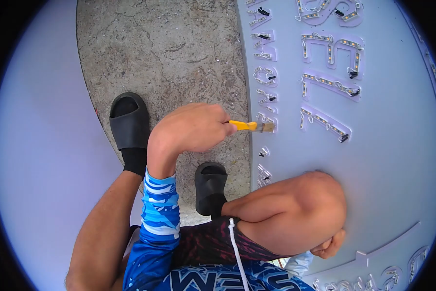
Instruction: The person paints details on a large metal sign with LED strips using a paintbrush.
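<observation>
My left hand point(193, 128) is closed around the yellow handle of a paintbrush point(244, 125). The brush points right, and its brownish bristles overlap a small letter on the grey sign panel point(295, 160), near the panel's left edge. Below my bent right knee, my right hand point(329, 244) shows only in part, with its fingers curled in; the knee and leg hide the rest, and I cannot tell whether it holds anything. Small letters point(265, 75) run along the panel's edge beside the brush. Larger letters point(330, 51) with strips of LED modules and black wire ends stand farther right.
Rough concrete floor point(179, 58) lies between the sign panel and another pale panel point(48, 145) at left. My left foot in a dark slide point(129, 119) and my right foot in another slide point(211, 184) rest there. More letters point(393, 279) show at lower right.
</observation>
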A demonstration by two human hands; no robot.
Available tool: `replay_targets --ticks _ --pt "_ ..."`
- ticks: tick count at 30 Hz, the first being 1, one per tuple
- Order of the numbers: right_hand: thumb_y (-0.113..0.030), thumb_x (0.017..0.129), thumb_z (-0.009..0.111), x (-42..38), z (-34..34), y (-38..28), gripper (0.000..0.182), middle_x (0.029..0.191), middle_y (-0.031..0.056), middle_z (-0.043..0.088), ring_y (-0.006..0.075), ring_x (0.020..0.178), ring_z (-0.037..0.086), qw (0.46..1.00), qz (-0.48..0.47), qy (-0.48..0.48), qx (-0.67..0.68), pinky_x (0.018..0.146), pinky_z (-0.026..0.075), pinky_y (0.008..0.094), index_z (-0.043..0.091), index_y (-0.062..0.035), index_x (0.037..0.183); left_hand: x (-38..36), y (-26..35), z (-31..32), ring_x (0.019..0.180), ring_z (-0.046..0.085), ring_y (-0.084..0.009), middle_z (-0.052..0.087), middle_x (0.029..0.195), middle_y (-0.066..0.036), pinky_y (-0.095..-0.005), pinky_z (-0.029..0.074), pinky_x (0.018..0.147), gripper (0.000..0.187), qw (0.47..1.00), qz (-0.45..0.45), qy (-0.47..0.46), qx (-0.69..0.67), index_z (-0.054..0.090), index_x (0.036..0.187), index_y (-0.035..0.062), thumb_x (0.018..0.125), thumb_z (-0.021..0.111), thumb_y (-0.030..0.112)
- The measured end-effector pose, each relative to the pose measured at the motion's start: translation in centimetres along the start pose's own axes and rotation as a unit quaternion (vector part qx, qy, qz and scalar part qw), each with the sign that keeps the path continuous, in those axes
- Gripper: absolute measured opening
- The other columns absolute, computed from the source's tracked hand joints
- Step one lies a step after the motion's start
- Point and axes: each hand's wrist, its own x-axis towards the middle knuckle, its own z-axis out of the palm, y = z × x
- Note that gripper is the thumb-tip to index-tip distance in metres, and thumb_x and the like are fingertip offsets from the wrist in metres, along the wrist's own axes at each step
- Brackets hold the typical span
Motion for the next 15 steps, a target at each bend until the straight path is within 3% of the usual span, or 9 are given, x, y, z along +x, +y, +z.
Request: replay_targets --ticks 3,5,6,8,11,12,13,14,15 --pt "-0.019 0.088 0.051 0.6 0.0 1.6 0.03 0.056 0.0085 0.049 0.0171 0.043 0.045 1.0 0.001 0.003 0.004 0.043 0.037 0.0308 0.049 -0.0017 0.063 0.0 0.0 -0.8 0.072 0.059 -0.0406 0.06 0.073 -0.025 -0.0476 0.045 0.068 0.041 0.996 -0.039 0.036 -0.069 0.063 0.089 -0.004 0.094 0.049 0.034" --pt "-0.019 0.087 0.051 0.2 -0.3 1.9 0.03 0.056 0.0085 0.049 0.0172 0.043 0.045 1.0 0.0 0.002 0.006 0.043 0.037 0.0308 0.049 -0.0018 0.063 0.9 -0.8 -0.4 0.064 0.055 -0.037 0.057 0.068 -0.022 -0.0457 0.042 0.063 0.041 0.946 -0.037 0.246 -0.207 0.059 0.084 -0.0049 0.094 0.049 0.034" --pt "-0.019 0.087 0.051 0.1 -0.2 1.2 0.03 0.056 0.0085 0.049 0.0172 0.043 0.045 1.0 -0.001 -0.001 0.008 0.043 0.037 0.0309 0.049 -0.0018 0.063 1.6 -1.2 0.0 0.064 0.055 -0.037 0.057 0.068 -0.022 -0.0457 0.042 0.063 0.041 0.946 -0.039 0.246 -0.207 0.059 0.084 -0.0049 0.094 0.049 0.034" --pt "-0.019 0.087 0.052 -0.1 -0.8 1.7 0.03 0.056 0.0085 0.049 0.0173 0.043 0.045 1.0 -0.002 -0.007 0.011 0.043 0.037 0.0309 0.049 -0.0018 0.063 3.1 -1.6 0.3 0.061 0.05 -0.035 0.055 0.065 -0.02 -0.0443 0.04 0.061 0.041 0.86 -0.053 0.418 -0.287 0.057 0.082 -0.0048 0.094 0.05 0.034" --pt "-0.019 0.087 0.052 -1.8 -3.0 4.5 0.03 0.056 0.0085 0.049 0.0174 0.043 0.045 1.0 -0.008 -0.008 0.012 0.043 0.037 0.031 0.05 -0.0018 0.063 2.9 -1.3 0.1 0.062 0.051 -0.0363 0.056 0.066 -0.02 -0.0449 0.04 0.061 0.041 0.878 -0.046 0.384 -0.283 0.057 0.083 -0.0044 0.094 0.051 0.035" --pt "-0.019 0.087 0.052 0.4 -0.3 1.9 0.03 0.055 0.0085 0.049 0.0174 0.043 0.045 1.0 -0.01 -0.009 0.012 0.043 0.037 0.0311 0.05 -0.0018 0.063 2.6 -1.4 0.0 0.062 0.051 -0.0363 0.056 0.066 -0.02 -0.0449 0.04 0.061 0.041 0.877 -0.045 0.386 -0.282 0.057 0.083 -0.0044 0.094 0.051 0.035" --pt "-0.019 0.087 0.052 -0.1 -0.9 2.6 0.03 0.055 0.0085 0.049 0.0174 0.043 0.045 1.0 -0.012 -0.009 0.013 0.043 0.037 0.0311 0.05 -0.0018 0.063 2.1 -1.8 -0.1 0.057 0.044 -0.0225 0.047 0.062 -0.009 -0.0377 0.035 0.055 0.038 0.953 -0.017 0.236 -0.188 0.055 0.079 -0.0014 0.094 0.052 0.034" --pt "-0.019 0.087 0.052 -0.9 -1.8 2.5 0.03 0.055 0.0085 0.049 0.0174 0.043 0.045 1.0 -0.013 -0.01 0.014 0.043 0.037 0.0311 0.05 -0.0018 0.063 1.7 -2.0 -0.2 0.053 0.036 -0.0087 0.037 0.058 0.001 -0.0305 0.03 0.049 0.037 0.993 0.011 0.075 -0.086 0.052 0.075 0.0017 0.095 0.054 0.033" --pt "-0.019 0.087 0.052 -1.3 -2.1 2.4 0.03 0.055 0.0085 0.049 0.0175 0.042 0.045 1.0 -0.014 -0.011 0.015 0.043 0.037 0.0312 0.05 -0.0018 0.063 1.5 -2.1 0.1 0.053 0.036 -0.0087 0.037 0.058 0.001 -0.0305 0.03 0.049 0.037 0.993 0.011 0.076 -0.085 0.052 0.075 0.0017 0.095 0.054 0.033"
